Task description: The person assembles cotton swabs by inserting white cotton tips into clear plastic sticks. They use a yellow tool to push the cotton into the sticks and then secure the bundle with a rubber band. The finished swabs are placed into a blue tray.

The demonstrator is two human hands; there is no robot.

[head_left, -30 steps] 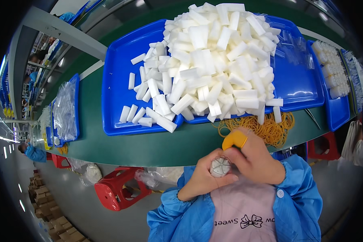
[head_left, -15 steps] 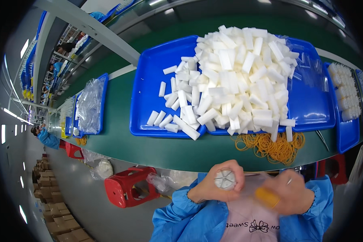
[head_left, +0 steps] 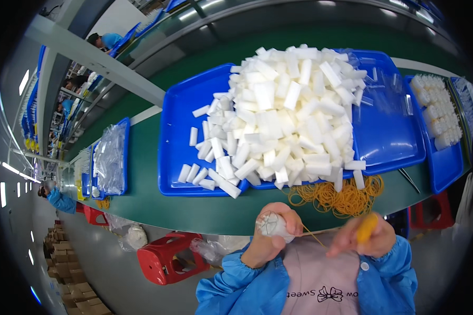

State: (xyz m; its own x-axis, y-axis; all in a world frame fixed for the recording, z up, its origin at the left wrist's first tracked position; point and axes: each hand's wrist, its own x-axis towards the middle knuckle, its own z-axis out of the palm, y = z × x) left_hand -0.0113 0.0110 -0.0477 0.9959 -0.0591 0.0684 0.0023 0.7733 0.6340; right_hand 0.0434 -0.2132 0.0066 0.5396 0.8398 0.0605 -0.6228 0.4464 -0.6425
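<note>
Near the table's front edge, my left hand (head_left: 261, 251) is closed round a whitish, round-ended bundle (head_left: 272, 226), its end marked by dark lines into wedge-like parts. From the bundle a thin rubber band (head_left: 313, 237) stretches toward my right hand (head_left: 382, 239). The right fingers are bent and a little blurred, and they appear to pinch the band. An orange-yellow sleeve (head_left: 367, 228) like a finger cot covers one right finger. Just beyond my hands, a heap of loose orange rubber bands (head_left: 341, 199) lies on the green table (head_left: 205, 212).
A tall pile of white foam blocks (head_left: 289, 115) fills and overflows blue trays (head_left: 168, 131). Clear plastic pieces lie in the right tray (head_left: 391, 149). Metal tweezers (head_left: 410, 180) rest beside it. Far right, another tray (head_left: 446, 170) carries whitish bundles. Red stools (head_left: 157, 260) stand below.
My left hand has shifted left with the bundle, and its end faces me more tilted. My right hand is now farther from the bundle, with the band visibly drawn out between them.
</note>
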